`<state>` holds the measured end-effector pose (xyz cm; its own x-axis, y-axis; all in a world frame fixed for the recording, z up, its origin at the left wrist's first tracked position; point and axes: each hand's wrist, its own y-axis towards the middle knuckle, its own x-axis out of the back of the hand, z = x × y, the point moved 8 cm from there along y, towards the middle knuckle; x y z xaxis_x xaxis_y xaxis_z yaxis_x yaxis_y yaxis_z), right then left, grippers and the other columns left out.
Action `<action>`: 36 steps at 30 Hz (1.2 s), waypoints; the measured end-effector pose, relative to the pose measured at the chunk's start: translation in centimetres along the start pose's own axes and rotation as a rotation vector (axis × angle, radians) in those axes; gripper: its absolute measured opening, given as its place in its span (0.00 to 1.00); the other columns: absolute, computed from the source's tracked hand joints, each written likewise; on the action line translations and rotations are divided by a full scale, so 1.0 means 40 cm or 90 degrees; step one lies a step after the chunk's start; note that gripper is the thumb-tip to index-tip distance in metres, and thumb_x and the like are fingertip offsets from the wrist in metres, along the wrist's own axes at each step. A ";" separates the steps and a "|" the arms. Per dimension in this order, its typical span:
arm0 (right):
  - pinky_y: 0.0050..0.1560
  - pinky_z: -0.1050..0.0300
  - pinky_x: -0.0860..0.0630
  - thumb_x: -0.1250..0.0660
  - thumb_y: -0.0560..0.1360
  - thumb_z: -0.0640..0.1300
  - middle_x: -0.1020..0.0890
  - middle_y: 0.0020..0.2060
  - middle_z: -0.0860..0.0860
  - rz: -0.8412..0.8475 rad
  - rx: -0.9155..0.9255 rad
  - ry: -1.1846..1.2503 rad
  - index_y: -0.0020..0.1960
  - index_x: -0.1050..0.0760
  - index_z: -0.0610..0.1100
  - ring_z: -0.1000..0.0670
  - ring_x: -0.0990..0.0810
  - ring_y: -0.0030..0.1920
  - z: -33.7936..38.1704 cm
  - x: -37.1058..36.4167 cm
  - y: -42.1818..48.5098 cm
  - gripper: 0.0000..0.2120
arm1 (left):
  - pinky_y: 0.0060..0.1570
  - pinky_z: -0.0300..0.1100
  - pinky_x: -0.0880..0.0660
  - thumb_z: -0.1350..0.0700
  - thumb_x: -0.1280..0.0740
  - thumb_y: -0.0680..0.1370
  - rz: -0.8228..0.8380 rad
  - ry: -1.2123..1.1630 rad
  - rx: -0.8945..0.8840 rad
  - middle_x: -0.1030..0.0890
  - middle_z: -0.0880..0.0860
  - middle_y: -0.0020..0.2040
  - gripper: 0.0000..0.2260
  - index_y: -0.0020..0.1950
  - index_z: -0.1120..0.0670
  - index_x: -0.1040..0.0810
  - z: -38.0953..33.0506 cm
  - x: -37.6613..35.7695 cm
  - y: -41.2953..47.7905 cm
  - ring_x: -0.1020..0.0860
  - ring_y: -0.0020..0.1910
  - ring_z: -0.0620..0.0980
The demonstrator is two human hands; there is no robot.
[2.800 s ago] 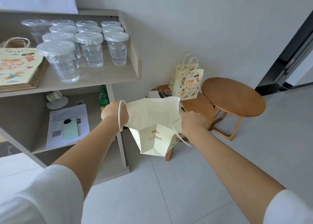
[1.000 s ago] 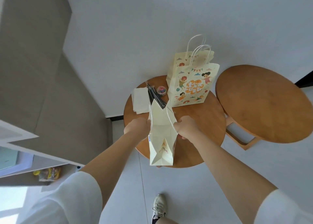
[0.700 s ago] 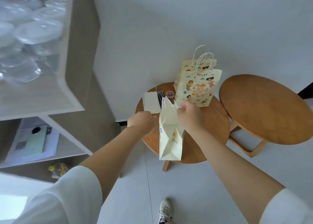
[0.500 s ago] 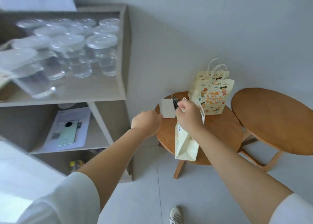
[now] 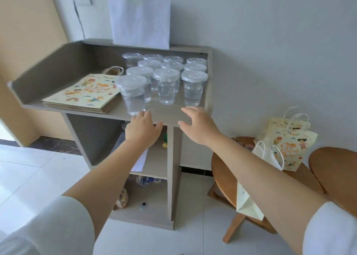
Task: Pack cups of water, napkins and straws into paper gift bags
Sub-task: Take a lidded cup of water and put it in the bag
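Several lidded clear cups of water (image 5: pixel 166 79) stand on the top of a grey shelf unit (image 5: pixel 166 114). My left hand (image 5: pixel 142 128) is open just below the nearest cup (image 5: pixel 132 93). My right hand (image 5: pixel 197 123) is open below the front right cup (image 5: pixel 194 87). Neither hand holds anything. A stack of flat printed gift bags (image 5: pixel 85 94) lies left of the cups. The cream bag (image 5: pixel 249 200) I unfolded stands on the round wooden table (image 5: pixel 224 169), partly behind my right arm. A printed gift bag (image 5: pixel 287 146) stands behind it.
A second round wooden table (image 5: pixel 334 166) sits at the far right. The shelf unit has lower shelves with papers and small items (image 5: pixel 143 158). A white sheet (image 5: pixel 140 21) leans on the wall behind the cups. White tiled floor lies below.
Both hands let go of the cream bag, which now stands on the round table. My view swung left to the shelf, and both open hands moved up toward the front cups.
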<state>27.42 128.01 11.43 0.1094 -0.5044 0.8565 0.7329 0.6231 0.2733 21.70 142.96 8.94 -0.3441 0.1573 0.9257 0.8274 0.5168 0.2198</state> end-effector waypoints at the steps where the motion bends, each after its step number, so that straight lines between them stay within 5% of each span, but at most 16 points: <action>1: 0.71 0.57 0.46 0.40 0.79 0.49 0.37 0.73 0.49 0.010 0.022 -0.006 0.74 0.39 0.43 0.49 0.42 0.73 0.026 -0.012 0.029 0.25 | 0.58 0.51 0.31 0.44 0.42 0.80 -0.015 0.017 0.005 0.32 0.56 0.69 0.25 0.71 0.57 0.37 0.025 0.010 0.015 0.33 0.67 0.57; 6: 0.71 0.56 0.45 0.39 0.78 0.52 0.39 0.74 0.49 0.017 0.116 -0.009 0.75 0.41 0.43 0.50 0.43 0.73 0.139 -0.060 0.186 0.29 | 0.62 0.50 0.33 0.40 0.37 0.76 -0.047 -0.059 0.090 0.37 0.57 0.72 0.37 0.76 0.58 0.48 0.144 0.026 0.116 0.36 0.70 0.57; 11: 0.73 0.54 0.48 0.36 0.76 0.54 0.43 0.75 0.49 0.001 0.207 -0.005 0.75 0.43 0.44 0.49 0.46 0.75 0.229 -0.082 0.339 0.32 | 0.62 0.49 0.31 0.41 0.26 0.67 -0.014 -0.339 0.177 0.34 0.55 0.72 0.48 0.77 0.56 0.49 0.218 -0.008 0.246 0.31 0.68 0.56; 15: 0.74 0.49 0.49 0.38 0.75 0.57 0.44 0.76 0.49 0.048 0.223 -0.003 0.76 0.45 0.47 0.49 0.48 0.75 0.264 -0.127 0.419 0.34 | 0.50 0.43 0.28 0.45 0.23 0.62 -0.035 -0.480 0.197 0.24 0.49 0.61 0.44 0.73 0.49 0.40 0.233 -0.051 0.301 0.24 0.60 0.52; 23: 0.73 0.53 0.53 0.41 0.76 0.60 0.39 0.74 0.50 0.031 0.251 -0.036 0.74 0.38 0.46 0.50 0.45 0.75 0.256 -0.138 0.368 0.31 | 0.42 0.42 0.27 0.42 0.27 0.66 -0.084 -0.394 0.146 0.21 0.48 0.51 0.36 0.68 0.50 0.38 0.201 -0.037 0.218 0.22 0.47 0.49; 30: 0.70 0.55 0.46 0.33 0.70 0.62 0.40 0.73 0.52 0.109 0.166 -0.006 0.74 0.41 0.49 0.49 0.46 0.73 0.199 -0.035 0.136 0.37 | 0.45 0.39 0.27 0.43 0.24 0.64 -0.071 -0.436 0.062 0.22 0.42 0.48 0.37 0.68 0.49 0.34 0.093 -0.051 0.016 0.23 0.48 0.44; 36: 0.71 0.51 0.47 0.28 0.67 0.57 0.52 0.75 0.57 0.277 -0.006 0.011 0.76 0.52 0.58 0.55 0.56 0.75 0.037 -0.004 -0.102 0.46 | 0.45 0.38 0.24 0.45 0.23 0.65 0.101 -0.445 -0.080 0.21 0.39 0.46 0.33 0.65 0.48 0.33 -0.090 -0.153 -0.173 0.22 0.47 0.41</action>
<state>23.40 126.45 10.82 0.4199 -0.2061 0.8839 0.6227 0.7739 -0.1154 19.67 135.39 2.87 -0.3836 0.7453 0.5453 0.9214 0.3487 0.1715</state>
